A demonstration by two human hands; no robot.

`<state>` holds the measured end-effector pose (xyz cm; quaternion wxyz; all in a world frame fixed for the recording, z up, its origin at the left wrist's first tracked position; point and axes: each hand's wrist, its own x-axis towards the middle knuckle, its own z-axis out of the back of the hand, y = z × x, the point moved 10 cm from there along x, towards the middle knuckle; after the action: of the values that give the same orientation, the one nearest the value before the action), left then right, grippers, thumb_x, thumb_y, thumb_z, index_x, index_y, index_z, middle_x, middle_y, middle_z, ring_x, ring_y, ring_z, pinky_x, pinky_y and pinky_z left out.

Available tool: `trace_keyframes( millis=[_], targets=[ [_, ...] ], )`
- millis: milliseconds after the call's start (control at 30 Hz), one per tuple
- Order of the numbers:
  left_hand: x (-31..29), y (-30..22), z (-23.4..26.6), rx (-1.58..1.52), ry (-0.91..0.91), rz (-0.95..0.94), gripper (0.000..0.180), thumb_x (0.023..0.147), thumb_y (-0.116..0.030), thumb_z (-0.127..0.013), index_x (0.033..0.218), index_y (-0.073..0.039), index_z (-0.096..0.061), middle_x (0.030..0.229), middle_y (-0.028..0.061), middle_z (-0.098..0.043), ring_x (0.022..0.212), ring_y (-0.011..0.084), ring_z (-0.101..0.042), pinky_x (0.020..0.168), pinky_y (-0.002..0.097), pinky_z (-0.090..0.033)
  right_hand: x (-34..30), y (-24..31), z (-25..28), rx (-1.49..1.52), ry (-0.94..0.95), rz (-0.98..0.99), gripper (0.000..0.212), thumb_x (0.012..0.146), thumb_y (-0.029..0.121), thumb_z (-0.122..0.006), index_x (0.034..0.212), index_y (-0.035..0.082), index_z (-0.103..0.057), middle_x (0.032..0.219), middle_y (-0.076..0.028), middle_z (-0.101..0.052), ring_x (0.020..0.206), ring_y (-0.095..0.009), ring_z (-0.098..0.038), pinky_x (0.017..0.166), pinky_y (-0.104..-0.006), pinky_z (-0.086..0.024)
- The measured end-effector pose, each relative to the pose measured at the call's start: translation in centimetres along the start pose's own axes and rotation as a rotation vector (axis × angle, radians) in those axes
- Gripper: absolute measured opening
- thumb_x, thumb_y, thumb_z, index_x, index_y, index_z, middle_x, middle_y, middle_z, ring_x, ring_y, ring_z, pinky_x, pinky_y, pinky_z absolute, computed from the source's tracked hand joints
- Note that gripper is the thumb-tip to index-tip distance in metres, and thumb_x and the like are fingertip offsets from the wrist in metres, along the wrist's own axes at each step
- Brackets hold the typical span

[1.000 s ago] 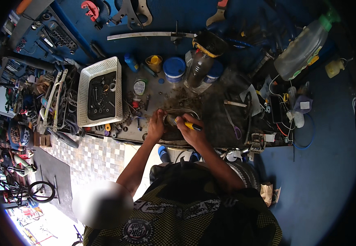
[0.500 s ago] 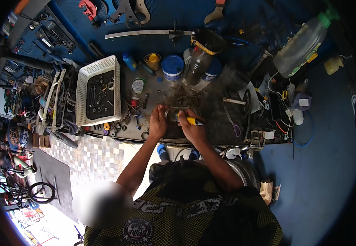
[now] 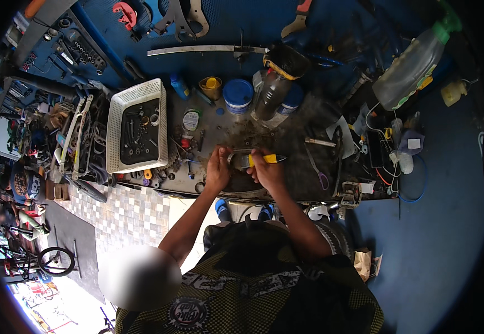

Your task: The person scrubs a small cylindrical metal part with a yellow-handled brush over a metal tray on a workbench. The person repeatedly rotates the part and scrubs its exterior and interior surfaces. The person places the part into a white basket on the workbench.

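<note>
A white basket of small metal parts [image 3: 137, 129] sits at my left on the cluttered worktop [image 3: 228, 131] — a blue-lidded tub [image 3: 238, 94] and a yellow cup [image 3: 210, 86] behind it, a clear plastic bottle [image 3: 408, 67] far right, tools hung on the blue wall [image 3: 331, 22].

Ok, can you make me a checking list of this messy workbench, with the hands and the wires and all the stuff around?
Surface: dark workbench, grimy, crowded with parts.
Job's things: small metal part held between both hands; yellow-handled tool in the right hand.
Clutter: white basket of small dark parts at left; blue tub, yellow cup, dark bottle behind; large clear bottle at right.
Grippers: left hand grips the part; right hand closed on the tool.
Cables: tangle of wires at the bench's right end; blue loop hanging off it.
Surroundings: blue wall hung with tools; checkered floor; bicycle wheel lower left.
</note>
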<state>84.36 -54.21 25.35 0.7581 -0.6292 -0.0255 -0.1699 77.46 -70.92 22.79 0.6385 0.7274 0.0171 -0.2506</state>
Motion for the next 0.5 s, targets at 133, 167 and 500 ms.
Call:
trace_keyframes(
  millis=[133,167,500],
  targets=[
    [-1.4,6.0,0.1,-0.516,0.006,0.587,0.041,0.113,-0.052,-0.043,0.112,-0.014,-0.059,0.09,0.0012,-0.061,0.08,0.0131,-0.06,0.066,0.0343,-0.051,-0.5,-2.6,1.0,-0.068,0.11,-0.034,0.024,0.104,0.032,-0.067,0.116,0.012,-0.068,0.079,0.0,-0.068,0.058,-0.007,-0.063,0.049,-0.0251,-0.047],
    [-1.5,6.1,-0.4,-0.654,0.027,0.607,0.038,0.111,-0.055,-0.046,0.111,-0.019,-0.058,0.086,-0.0019,-0.059,0.072,0.0089,-0.054,0.057,0.0302,-0.046,-0.8,-3.1,0.5,-0.102,0.167,-0.002,0.026,0.103,0.033,-0.068,0.118,0.012,-0.068,0.08,0.0,-0.068,0.061,-0.007,-0.065,0.051,-0.0246,-0.048],
    [-1.9,7.1,-0.5,-0.598,0.084,0.58,0.04,0.112,-0.052,-0.045,0.109,-0.015,-0.059,0.083,-0.0007,-0.058,0.062,0.0107,-0.05,0.049,0.0284,-0.041,-2.6,-2.3,-0.5,-0.741,0.145,0.556,0.032,0.093,0.033,-0.08,0.106,0.007,-0.067,0.086,-0.011,-0.074,0.075,-0.023,-0.074,0.07,-0.0361,-0.057]
  ],
)
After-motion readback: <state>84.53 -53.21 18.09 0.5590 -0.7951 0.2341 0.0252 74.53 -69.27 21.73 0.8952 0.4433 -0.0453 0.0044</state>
